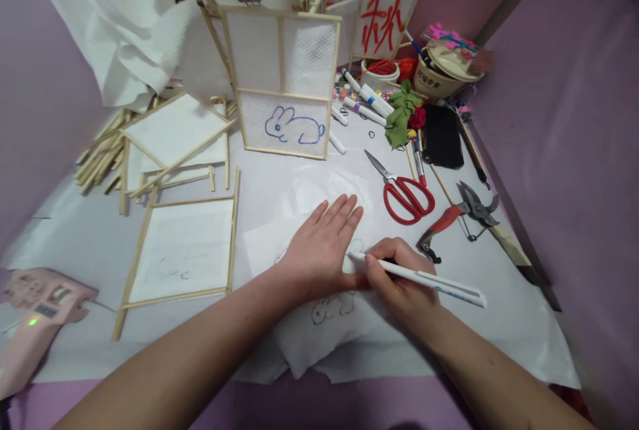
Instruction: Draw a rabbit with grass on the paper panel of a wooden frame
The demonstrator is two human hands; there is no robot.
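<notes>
My left hand [324, 243] lies flat with its fingers stretched out on a sheet of white paper [262, 243]. My right hand [403, 277] grips a white pen [434, 281], its tip touching the paper beside my left palm. Faint drawn lines show around the tip, partly hidden by my left hand. Nearer to me, a small rabbit drawing [333, 309] shows on crumpled white paper [309, 345]. Beyond my hands stands a wooden frame [281, 90] covered in white paper with a blue rabbit on its lower panel.
Red-handled scissors [407, 198] and pruning shears [456, 217] lie to the right, near a black phone [442, 137]. Several markers [367, 112] and a rose [417, 117] are behind them. To the left are wooden frames [232, 230], sticks [100, 157] and a pink glue gun [40, 317].
</notes>
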